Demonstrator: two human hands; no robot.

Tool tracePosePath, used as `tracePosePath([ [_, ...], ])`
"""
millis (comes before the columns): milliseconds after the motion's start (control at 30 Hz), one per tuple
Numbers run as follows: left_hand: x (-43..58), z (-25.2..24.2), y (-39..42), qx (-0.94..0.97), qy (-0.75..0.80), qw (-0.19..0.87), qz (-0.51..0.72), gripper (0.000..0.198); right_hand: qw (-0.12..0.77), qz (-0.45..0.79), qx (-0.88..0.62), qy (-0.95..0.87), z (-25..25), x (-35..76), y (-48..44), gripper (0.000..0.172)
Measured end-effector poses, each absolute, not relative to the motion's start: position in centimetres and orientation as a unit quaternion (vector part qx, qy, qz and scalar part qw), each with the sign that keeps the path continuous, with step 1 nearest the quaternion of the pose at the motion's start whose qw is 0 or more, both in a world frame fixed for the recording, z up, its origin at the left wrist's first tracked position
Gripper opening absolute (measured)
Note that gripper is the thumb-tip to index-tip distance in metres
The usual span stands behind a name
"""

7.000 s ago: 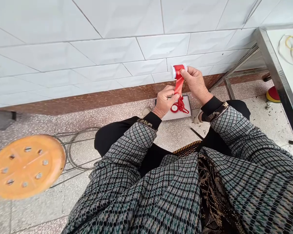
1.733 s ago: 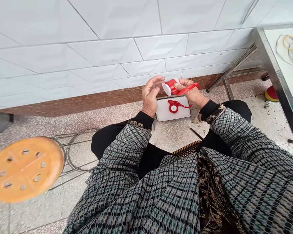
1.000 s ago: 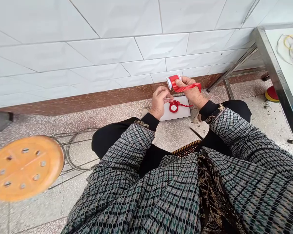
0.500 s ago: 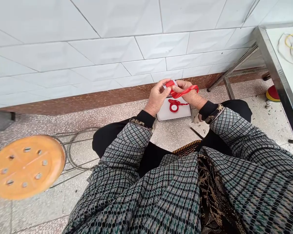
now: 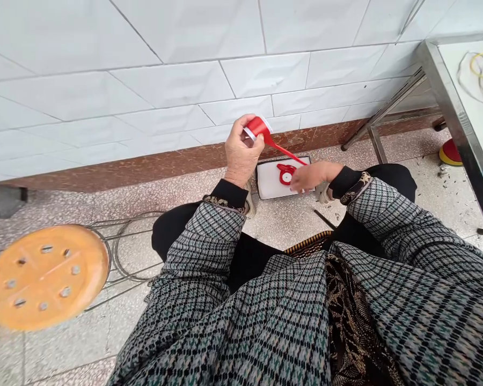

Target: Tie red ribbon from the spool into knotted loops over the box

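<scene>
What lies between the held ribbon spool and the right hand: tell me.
In the head view, a strip of red ribbon slants from the ribbon spool in the left hand down towards the right hand.

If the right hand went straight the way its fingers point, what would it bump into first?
The right hand would probably meet the small red roll in the shallow box first, though it might pass above.

An indoor room, kind unclear: white tile wall [image 5: 145, 32] up top, speckled grey stone floor [image 5: 276, 217], silver-edged white bench [image 5: 447, 88] at right.
</scene>
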State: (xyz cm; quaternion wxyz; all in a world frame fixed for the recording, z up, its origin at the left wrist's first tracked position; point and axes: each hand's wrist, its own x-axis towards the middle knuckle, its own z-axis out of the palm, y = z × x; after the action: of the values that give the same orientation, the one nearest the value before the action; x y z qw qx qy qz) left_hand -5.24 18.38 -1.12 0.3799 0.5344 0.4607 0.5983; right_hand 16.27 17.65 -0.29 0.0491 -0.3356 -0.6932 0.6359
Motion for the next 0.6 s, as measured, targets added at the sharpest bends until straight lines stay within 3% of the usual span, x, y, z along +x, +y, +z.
tracePosePath([
  [67,-5.4,-0.9,18.3,0.539,0.461,0.375,0.596,0.041,-0.042,0.67,-0.281,-0.686,1.2,17.1,17.9,0.034],
  [100,-5.3,-0.8,18.2,0.545,0.459,0.376,0.592,0.042,-0.027,0.68,-0.279,-0.677,2.1,17.3,18.1,0.034],
  [200,-4.7,-1.1,17.9,0.569,0.453,0.386,0.568,0.046,0.258,0.617,-0.388,-0.634,4.3,17.0,19.0,0.035],
  [267,-4.3,-1.3,17.6,0.588,0.448,0.392,0.548,0.048,0.362,0.572,-0.424,-0.603,4.7,16.4,19.5,0.035],
  [600,-2.5,-1.1,16.7,0.588,0.429,0.44,0.525,0.052,0.354,0.615,-0.428,-0.56,2.9,15.2,18.8,0.051],
])
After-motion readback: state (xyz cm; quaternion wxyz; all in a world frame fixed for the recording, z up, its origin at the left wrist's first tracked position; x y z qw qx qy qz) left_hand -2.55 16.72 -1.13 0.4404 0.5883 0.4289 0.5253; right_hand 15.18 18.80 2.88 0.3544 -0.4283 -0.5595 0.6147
